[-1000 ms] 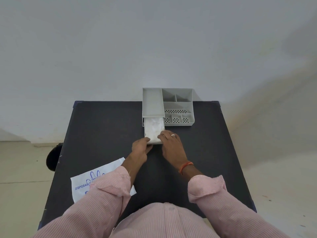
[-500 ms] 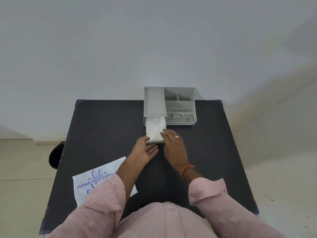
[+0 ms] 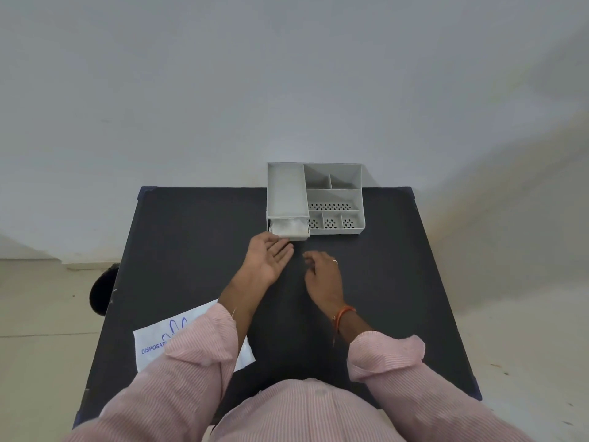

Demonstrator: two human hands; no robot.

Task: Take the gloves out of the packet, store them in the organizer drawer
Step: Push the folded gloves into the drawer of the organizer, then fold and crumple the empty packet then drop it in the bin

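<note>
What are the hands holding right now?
Nothing. The left hand is open, fingertips at the front of the nearly shut drawer, not gripping it. The right hand is empty above the table.

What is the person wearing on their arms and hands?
Both arms have pink sleeves with thin white stripes, pushed up from the wrists. The right hand has a silver ring on one finger and an orange thread band at the wrist. The left hand is bare, with no ring or band.
</note>
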